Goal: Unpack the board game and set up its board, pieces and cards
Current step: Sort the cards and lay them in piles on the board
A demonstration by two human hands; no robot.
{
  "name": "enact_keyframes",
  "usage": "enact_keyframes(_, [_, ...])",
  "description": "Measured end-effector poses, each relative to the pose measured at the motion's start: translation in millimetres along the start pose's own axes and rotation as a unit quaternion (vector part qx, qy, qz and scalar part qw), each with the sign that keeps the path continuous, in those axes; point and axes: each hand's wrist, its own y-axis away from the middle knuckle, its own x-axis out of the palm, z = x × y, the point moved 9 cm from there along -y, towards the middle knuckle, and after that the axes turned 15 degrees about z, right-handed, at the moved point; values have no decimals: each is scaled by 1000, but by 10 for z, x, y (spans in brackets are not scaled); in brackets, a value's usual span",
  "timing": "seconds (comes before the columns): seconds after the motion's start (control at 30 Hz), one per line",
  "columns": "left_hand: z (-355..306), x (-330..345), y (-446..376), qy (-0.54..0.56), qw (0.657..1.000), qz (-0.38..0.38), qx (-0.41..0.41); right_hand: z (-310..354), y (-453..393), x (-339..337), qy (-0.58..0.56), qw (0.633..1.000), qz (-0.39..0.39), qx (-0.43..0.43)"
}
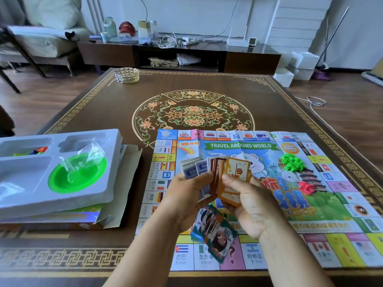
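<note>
The surface [207, 83] is dark brown with a gold fret border and a floral medallion in green, pink and gold. On it, the board [323, 206] shows flag squares in many colours around a blue, green and rainbow centre. On the board lie green pieces [293, 163] and red pieces [306, 187]. Left of the board, the pale grey tray [31, 195] holds a bright green bowl [76, 175]. The fanned cards [219, 172] are blue-grey, brown and orange.

From my feed I see two bare forearms running up from the bottom edge to the left hand [187, 195] and right hand [246, 200]. No sleeves, watch, rings or gloves show; fingernails look short and unpainted.
</note>
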Motion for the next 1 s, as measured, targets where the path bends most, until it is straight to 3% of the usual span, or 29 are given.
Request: enact_keyframes(1.0, [-10,-45,2,7,1000,-10,-1,64,2,-63,20,1000,1,-23])
